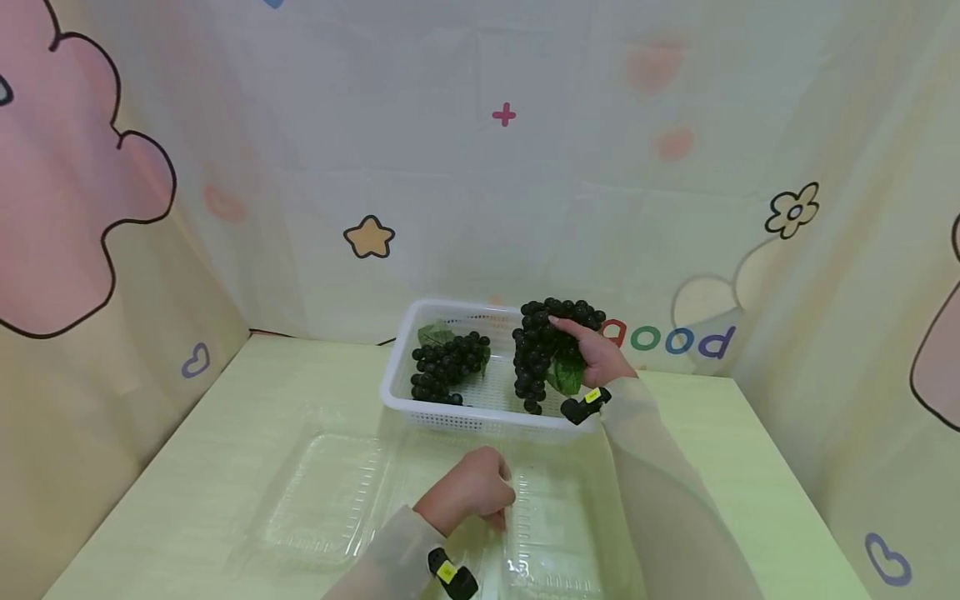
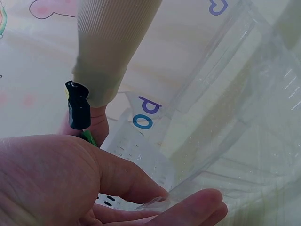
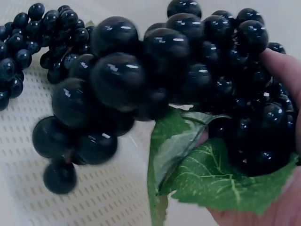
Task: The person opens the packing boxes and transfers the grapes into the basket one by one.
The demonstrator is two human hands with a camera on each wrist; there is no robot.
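My right hand (image 1: 600, 354) grips a bunch of dark grapes (image 1: 534, 354) with green leaves (image 3: 211, 174), held over the right part of a white perforated basket (image 1: 397, 392). A second bunch of dark grapes (image 1: 450, 362) lies in the basket's left part. Nearer the front, my left hand (image 1: 472, 487) pinches the edge of a clear plastic clamshell box (image 1: 558, 533) between thumb and fingers. The left wrist view shows the thumb and fingers of the left hand (image 2: 127, 183) meeting on the thin clear rim (image 2: 157, 202).
The clear box's other half (image 1: 326, 492) spreads over the pale table (image 1: 195, 492) to the left. Behind the basket hangs a printed curtain (image 1: 450, 167), which also encloses both sides. The right forearm (image 1: 675, 483) reaches across the table's right part.
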